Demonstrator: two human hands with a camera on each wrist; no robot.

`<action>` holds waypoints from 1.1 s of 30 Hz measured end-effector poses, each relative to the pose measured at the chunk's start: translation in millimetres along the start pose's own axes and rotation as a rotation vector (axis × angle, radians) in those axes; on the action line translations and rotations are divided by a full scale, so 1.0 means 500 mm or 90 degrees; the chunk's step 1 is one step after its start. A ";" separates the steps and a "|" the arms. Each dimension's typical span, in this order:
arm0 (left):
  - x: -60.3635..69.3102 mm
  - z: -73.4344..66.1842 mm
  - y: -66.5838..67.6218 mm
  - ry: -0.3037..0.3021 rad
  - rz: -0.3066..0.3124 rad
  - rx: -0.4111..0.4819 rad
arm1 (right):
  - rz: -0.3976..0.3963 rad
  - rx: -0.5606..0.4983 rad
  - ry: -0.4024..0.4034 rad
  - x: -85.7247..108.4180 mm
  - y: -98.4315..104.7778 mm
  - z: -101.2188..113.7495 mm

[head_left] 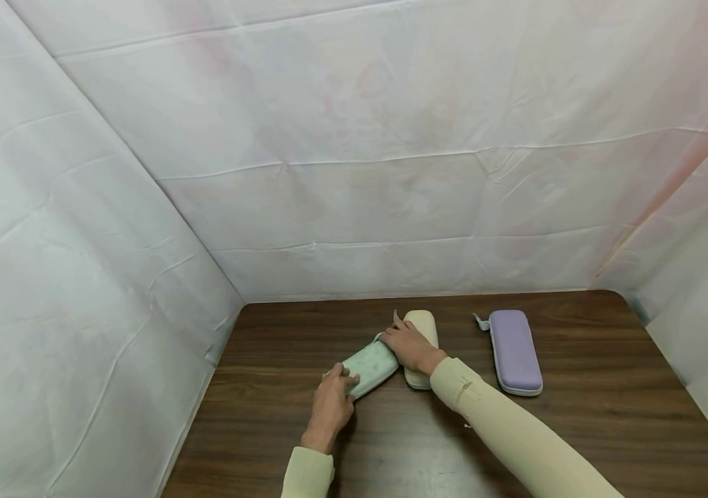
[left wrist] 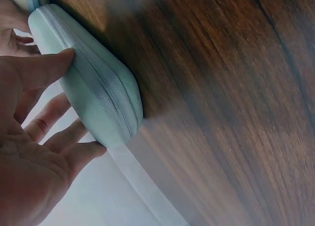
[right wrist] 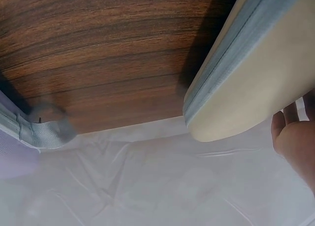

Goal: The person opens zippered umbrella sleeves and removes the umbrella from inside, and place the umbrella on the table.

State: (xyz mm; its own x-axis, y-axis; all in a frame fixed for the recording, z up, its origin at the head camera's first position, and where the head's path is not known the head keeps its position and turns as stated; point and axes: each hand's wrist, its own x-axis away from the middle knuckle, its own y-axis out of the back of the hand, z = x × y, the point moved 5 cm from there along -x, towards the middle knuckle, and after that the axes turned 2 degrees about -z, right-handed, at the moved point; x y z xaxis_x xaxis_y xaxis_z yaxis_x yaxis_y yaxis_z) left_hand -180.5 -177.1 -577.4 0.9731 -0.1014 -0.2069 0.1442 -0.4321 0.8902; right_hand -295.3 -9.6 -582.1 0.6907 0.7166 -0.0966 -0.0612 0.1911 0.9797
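Note:
A mint-green zip case lies slantwise on the table, between both hands. My left hand grips its near-left end. In the left wrist view, the left thumb presses by the grey zipper and the fingers are on the opposite side. At the far-right end of the green case, my right hand holds on with bent fingers, near a small strap loop. The right wrist and hand partly cover a cream zip case just to the right. In the right wrist view, the cream case hides most of what the fingers touch.
A purple zip case with a grey strap lies farther right on the brown wooden table. White sheeting hangs behind the table and along its sides. A tiny pale scrap lies below the right forearm.

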 end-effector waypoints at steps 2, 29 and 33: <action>0.000 0.001 -0.001 -0.005 0.002 -0.001 | 0.006 0.001 -0.001 -0.001 -0.005 -0.002; 0.002 0.003 -0.005 -0.023 -0.001 0.009 | 0.050 0.111 0.008 -0.021 0.009 0.006; 0.002 0.001 -0.004 -0.029 -0.004 0.012 | 0.064 0.132 -0.002 -0.023 0.007 0.005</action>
State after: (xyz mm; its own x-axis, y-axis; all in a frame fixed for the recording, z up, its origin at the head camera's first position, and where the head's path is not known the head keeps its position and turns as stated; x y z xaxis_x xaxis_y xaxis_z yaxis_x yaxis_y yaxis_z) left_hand -179.9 -176.7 -579.8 0.9627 -0.1396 -0.2316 0.1467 -0.4500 0.8809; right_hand -301.7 -18.7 -577.2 0.6911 0.7228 0.0039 0.0194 -0.0240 0.9995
